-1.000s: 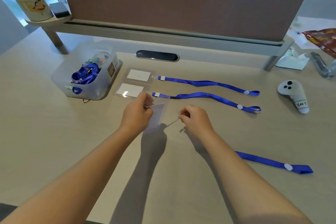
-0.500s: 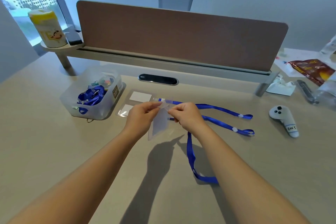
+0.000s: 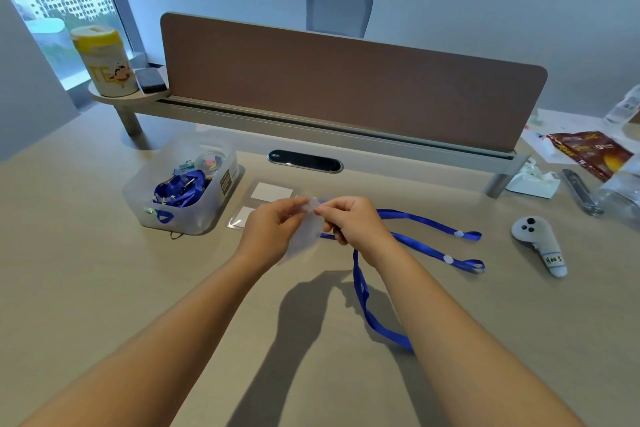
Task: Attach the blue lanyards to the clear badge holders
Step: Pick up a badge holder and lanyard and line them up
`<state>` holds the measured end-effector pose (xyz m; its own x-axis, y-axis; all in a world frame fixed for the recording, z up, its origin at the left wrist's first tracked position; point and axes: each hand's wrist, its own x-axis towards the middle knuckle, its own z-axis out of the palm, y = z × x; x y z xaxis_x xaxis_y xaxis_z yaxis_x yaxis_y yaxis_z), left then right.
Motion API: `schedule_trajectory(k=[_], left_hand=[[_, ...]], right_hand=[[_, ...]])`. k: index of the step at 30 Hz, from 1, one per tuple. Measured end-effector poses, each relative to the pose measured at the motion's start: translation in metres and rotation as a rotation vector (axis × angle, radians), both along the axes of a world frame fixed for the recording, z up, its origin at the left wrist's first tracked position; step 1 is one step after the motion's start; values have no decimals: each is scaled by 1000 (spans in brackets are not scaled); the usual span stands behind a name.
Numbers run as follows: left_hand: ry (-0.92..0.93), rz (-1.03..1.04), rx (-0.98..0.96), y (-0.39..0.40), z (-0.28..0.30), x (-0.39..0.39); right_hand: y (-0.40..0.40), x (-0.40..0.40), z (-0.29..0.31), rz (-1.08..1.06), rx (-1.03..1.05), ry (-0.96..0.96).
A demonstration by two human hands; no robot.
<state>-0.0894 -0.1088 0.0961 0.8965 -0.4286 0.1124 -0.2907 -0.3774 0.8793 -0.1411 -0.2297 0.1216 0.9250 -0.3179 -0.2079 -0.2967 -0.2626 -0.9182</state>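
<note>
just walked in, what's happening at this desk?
A person is fitting a blue fabric lanyard to a clear plastic badge holder. The left hand holds the holder above the desk; the right hand works the lanyard's end at its top edge. Two finished holder-and-lanyard sets lie behind the hands.

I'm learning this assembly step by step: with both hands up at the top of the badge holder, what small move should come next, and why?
Probably feed the lanyard's clip end through the holder's top slot. The left hand pinches the clear badge holder near its top edge, the right hand meets it there, and the blue lanyard hangs loose below that hand. Whether the clip has already caught is hidden by the fingers.
</note>
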Motion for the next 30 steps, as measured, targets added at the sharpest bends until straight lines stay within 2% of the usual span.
schedule_trajectory(k=[3,4,7,9,11,15,19,20,26,28,30], left_hand=[[-104,-10,65,4,-1,3],[-205,-6,119,7,1,3],[-667,-84,322,17,6,6],[-862,-101,443,22,8,9],[-932,-131,543,26,10,12],[-960,-165,661,32,10,10],[-926,-151,609,37,9,11],[-862,-147,575,38,10,10],[-179,-114,281,35,24,4],[-55,-69,152,34,30,6],[16,-39,101,32,34,9]], right_hand=[[3,1,3,4,122,8],[3,1,5,-4,175,12],[6,2,9,-29,323,34],[7,2,11,-28,357,49],[9,3,11,-28,362,62],[14,6,9,-26,320,82],[18,8,11,11,280,82],[19,9,12,26,261,74],[26,13,12,87,133,54],[29,15,12,103,89,48],[31,16,12,125,38,39]])
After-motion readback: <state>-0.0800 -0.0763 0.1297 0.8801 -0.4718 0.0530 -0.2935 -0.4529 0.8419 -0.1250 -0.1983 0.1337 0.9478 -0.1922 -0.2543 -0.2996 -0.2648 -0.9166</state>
